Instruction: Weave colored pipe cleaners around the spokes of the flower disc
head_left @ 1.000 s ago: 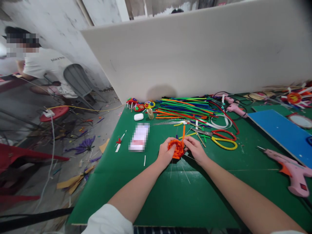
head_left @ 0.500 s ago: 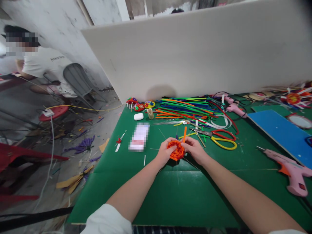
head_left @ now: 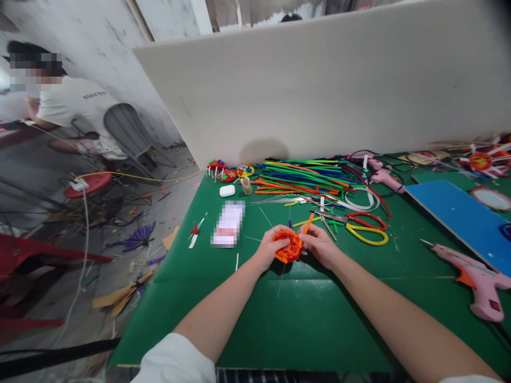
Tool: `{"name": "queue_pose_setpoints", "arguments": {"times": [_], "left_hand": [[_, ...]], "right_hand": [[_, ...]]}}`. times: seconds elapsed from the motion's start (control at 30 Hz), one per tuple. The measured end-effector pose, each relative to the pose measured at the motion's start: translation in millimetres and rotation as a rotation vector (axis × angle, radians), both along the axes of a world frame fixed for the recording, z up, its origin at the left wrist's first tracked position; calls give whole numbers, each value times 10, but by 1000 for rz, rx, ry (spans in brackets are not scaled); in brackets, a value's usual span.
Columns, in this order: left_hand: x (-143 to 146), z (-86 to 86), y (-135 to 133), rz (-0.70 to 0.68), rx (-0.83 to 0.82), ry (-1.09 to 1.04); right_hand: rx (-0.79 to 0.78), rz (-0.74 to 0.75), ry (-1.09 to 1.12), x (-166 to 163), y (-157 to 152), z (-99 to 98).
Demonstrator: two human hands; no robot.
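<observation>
My left grip clamps the coil: round, orange-red, ringed, thin wires poking out. My right grip pinches an orange strip at its edge.

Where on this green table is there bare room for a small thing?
Bare: the front, between left forearm and right forearm; also between right forearm and nearest glue gun. Crowded: beyond the right hand, around scissors and coloured stems.

The head-worn camera looks forward and down across the green tabletop from above its near edge. The forearms extend from the bottom of the view to the left hand and right hand near mid-frame; a pale board spans the far side.
</observation>
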State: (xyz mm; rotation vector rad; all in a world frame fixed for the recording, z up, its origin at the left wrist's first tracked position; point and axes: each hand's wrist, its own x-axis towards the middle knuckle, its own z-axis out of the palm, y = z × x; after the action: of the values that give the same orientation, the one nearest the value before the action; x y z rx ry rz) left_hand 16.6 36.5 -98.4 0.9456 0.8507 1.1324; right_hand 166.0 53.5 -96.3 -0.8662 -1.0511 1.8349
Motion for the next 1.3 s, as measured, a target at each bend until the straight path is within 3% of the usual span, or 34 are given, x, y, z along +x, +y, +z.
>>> {"name": "queue_pose_setpoints", "arguments": {"times": [0.43, 0.77, 1.3], "left_hand": [[-13, -19, 12, -3, -75, -74], [-25, 15, 8, 3, -176, -96], [0, 16, 20, 83, -186, -115]], "right_hand": [[-37, 57, 19, 27, -7, -11], [21, 41, 0, 13, 8, -9], [232, -189, -280, -53, -89, 33]]}}
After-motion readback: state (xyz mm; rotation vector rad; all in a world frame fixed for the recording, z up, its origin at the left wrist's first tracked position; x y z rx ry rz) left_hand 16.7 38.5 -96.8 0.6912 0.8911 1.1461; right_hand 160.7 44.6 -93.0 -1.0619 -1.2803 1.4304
